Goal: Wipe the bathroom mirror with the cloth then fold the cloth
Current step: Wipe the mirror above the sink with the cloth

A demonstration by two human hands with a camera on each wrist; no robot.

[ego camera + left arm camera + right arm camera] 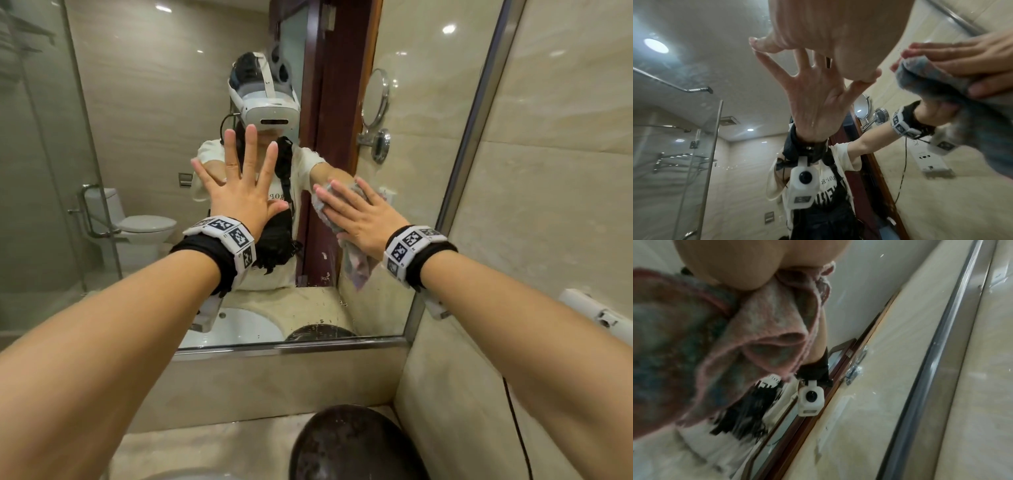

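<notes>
— Step first: which part of the job is this?

— Wiping, I'd judge. The right hand [359, 219] lies right of centre in the head view, fingers straight and slightly spread, pressing the cloth [354, 263] flat to the mirror [144, 102]. The bunched cloth sits under the palm, and a loose end hangs below the wrist. Folding has not begun.

— And the other hand?

— The left hand [239, 192], at the middle of the frame, is splayed wide with bare fingertips on the glass, holding nothing; it looks like a brace.

— What does the next move call for?

— Probably firm, even pressure while the cloth sweeps across unwiped glass. Droplets and smears show near the bottom edge of the mirror, so that strip likely needs a pass. That bare palm may leave prints to wipe off too.

— Any containers?

— A dark round bowl [356, 445] at the lower centre of the frame, on the counter [205, 448]; nothing visible inside. The white basin is seen only as a reflection, and looks empty.
</notes>
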